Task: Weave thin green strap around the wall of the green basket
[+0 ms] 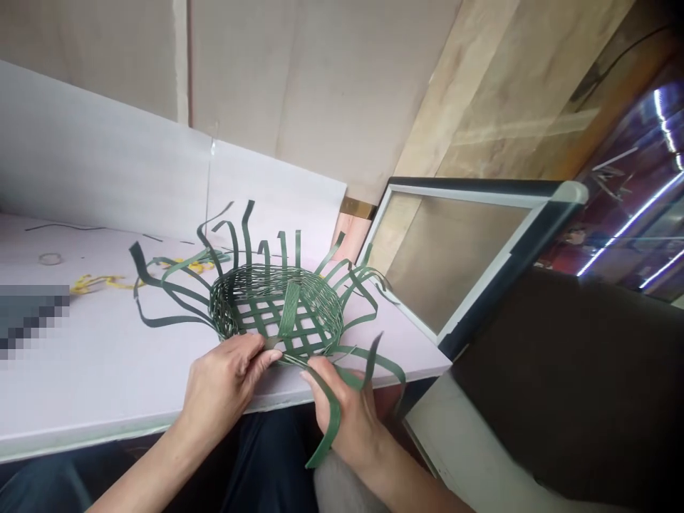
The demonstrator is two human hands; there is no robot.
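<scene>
A half-woven green basket (278, 313) of flat plastic strips sits near the front edge of a white table (107, 377), with loose strip ends sticking up and out all round. My left hand (224, 385) pinches the basket's near rim, fingers closed on a strip. My right hand (347, 413) is closed on a long green strip (328, 427) that runs from the rim down over my palm.
Yellow strips (101, 283) and a small tape ring (50, 258) lie at the table's far left. A white panel (107, 164) stands behind the table. A framed glass panel (454, 256) leans at the right, beside a dark surface (577, 385).
</scene>
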